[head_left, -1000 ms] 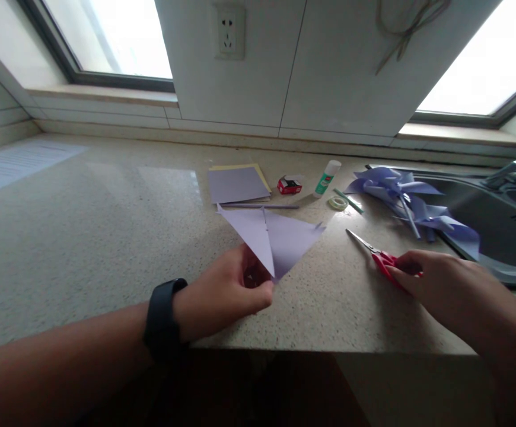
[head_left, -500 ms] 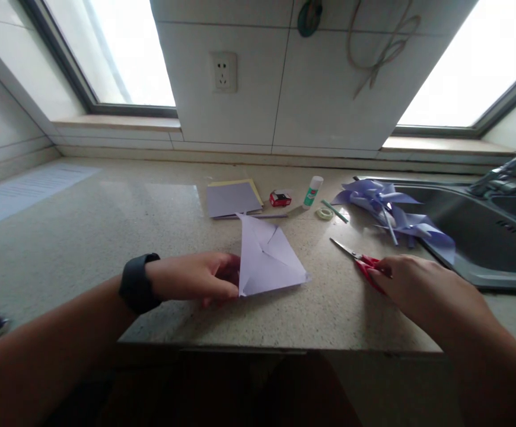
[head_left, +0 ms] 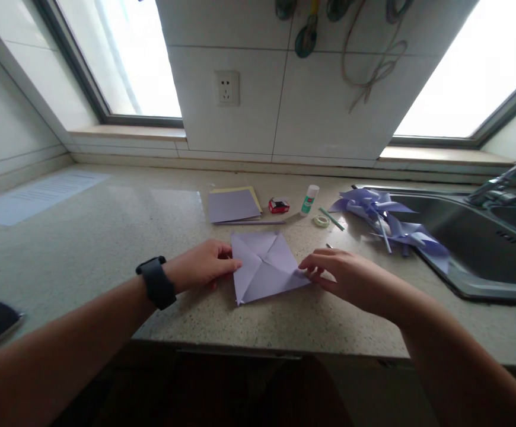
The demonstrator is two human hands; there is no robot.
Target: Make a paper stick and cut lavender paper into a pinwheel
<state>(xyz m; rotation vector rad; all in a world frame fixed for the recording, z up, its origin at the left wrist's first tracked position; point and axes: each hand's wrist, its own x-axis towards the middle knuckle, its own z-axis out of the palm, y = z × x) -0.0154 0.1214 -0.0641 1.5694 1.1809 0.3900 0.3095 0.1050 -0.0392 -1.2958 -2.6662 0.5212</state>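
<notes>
A square of light purple paper with diagonal creases or cuts running toward its middle sits in front of me over the counter. My left hand grips its left edge, thumb on top and fingers underneath. At the right corner, my right hand has its curled fingers on the paper, with the thumb below. Just past that hand shows the metal tip of the scissors; their red handles are hidden behind it.
Behind the paper lie a stack of purple and yellow sheets, a small red box, a glue stick, a tape roll and a green stick. Purple pinwheels lie beside the sink.
My right hand has let go of the red scissors and moved left to the paper's right corner. The paper has been lowered flatter, and my left thumb now lies over its edge.
</notes>
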